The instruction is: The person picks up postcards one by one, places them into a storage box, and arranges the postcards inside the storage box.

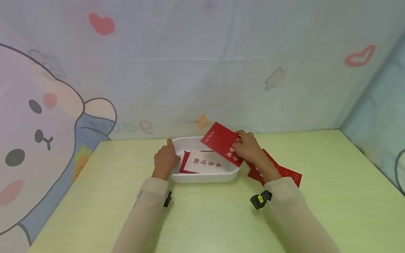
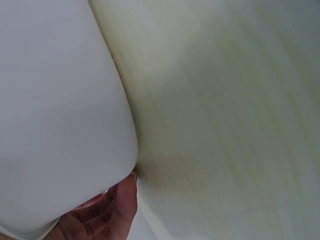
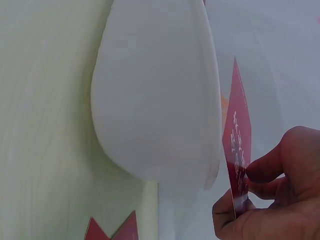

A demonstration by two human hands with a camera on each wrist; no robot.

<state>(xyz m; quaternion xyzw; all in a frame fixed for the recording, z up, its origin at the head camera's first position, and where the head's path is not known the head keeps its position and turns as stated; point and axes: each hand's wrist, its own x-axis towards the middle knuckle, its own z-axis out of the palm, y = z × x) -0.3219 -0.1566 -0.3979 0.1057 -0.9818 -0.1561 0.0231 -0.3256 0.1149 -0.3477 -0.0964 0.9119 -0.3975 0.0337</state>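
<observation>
A white plastic bin stands on the table with cards inside, a white one with red characters lying over red. At its left end my left hand grips the wall; the left wrist view shows fingers curled at the bin's corner. Between thumb and fingers, my right hand pinches a red card with white lettering. This card is tilted above the bin's right end, partly covering it. The right wrist view has the same card edge-on beside the bin.
Several red cards lie overlapping on the table right of the bin, partly hidden under my right forearm. The light yellow-green table ends at a printed cloth backdrop. A cable hangs at the far right.
</observation>
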